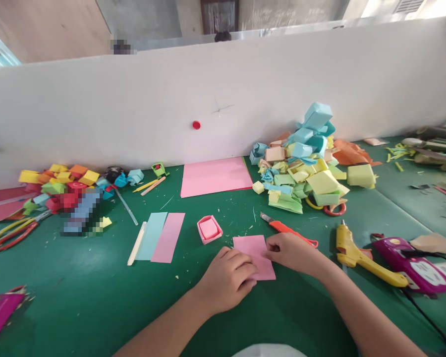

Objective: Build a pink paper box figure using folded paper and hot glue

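Note:
A pink sheet of paper (253, 244) lies on the green table in front of me. My left hand (226, 277) rests on its left part, fingers curled and pressing on it. At the right edge, my right hand (292, 252) pinches the sheet between thumb and fingers; its fingertips are partly hidden. Just beyond my left hand stands a small pink folded paper box (209, 229) with a pink piece inside. An orange utility knife (288, 230) lies behind my right hand, blade out to the left.
Blue (151, 236) and pink strips (168, 238) lie left beside a wooden stick (137, 244). Pink sheets (215, 177) lie against the white partition (134, 109). Folded paper pieces (301, 168) are heaped behind. A yellow glue gun (367, 258) sits right; scissors (15, 233) lie far left.

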A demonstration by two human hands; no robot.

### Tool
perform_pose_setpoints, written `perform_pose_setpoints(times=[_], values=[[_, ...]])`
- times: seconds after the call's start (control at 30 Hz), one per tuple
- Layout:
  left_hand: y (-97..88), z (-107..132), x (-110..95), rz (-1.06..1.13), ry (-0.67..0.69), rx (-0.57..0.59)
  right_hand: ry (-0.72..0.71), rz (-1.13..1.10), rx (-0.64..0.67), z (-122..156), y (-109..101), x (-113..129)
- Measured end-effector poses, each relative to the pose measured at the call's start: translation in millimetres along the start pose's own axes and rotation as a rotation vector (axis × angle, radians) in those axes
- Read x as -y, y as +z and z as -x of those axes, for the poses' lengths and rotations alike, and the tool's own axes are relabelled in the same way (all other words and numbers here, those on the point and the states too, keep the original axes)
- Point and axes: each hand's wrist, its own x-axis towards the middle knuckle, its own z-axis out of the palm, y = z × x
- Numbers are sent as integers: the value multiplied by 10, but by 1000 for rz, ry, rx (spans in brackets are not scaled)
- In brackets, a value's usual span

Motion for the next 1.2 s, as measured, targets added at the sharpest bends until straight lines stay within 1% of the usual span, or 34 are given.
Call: perform_pose_setpoints(times=[0.3,0.77,1.2], values=[[17,6,-1,-39,-30,-33,-1,26,-13,-8,20,13],[25,28,-1,-71,-38,-29,14,56,-31,-26,40,37],[20,36,-21,-133,3,-41,20,51,-26,-35,43,31]])
